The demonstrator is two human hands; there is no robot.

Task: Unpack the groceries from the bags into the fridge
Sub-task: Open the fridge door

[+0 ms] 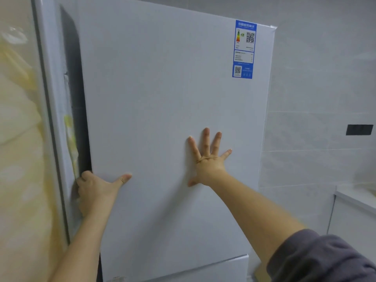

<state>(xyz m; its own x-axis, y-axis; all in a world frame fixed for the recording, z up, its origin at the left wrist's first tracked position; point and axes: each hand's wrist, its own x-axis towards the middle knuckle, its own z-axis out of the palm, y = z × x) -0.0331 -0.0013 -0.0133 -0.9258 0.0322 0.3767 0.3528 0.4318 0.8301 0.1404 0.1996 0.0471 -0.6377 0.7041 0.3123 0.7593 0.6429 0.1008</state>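
A kitchen corner with a pale grey tiled wall [315, 88]. A tall white fridge door [162, 98] fills most of the view. To the right of the door, a black wall plate [359, 129] sits on the tiles, and lower down is the edge of a white counter [356, 198]. A blue energy label [244, 49] is stuck in the door's upper right corner. Beneath the door is the top of a lower door [203, 269].

The person stands facing the door with both arms raised to it. The left hand [95, 188] grips the door's left edge, fingers curled out of sight round it and thumb lying along the front. The right hand [206, 161] is open, palm pressed flat on the door's face right of centre, fingers spread. A grey sleeve [317, 259] is pushed up that arm.

Along the door's left edge a dark gap [79, 119] shows it is slightly ajar. A yellow-green strip [70, 139] shows inside the gap, too narrow to identify. No bags or groceries are in view.

The door looks rigid, smooth and fairly heavy, and its flat face offers nothing to hold. The free left edge, where the fingers already hook, is probably the place to pull. Its seal may resist at first.
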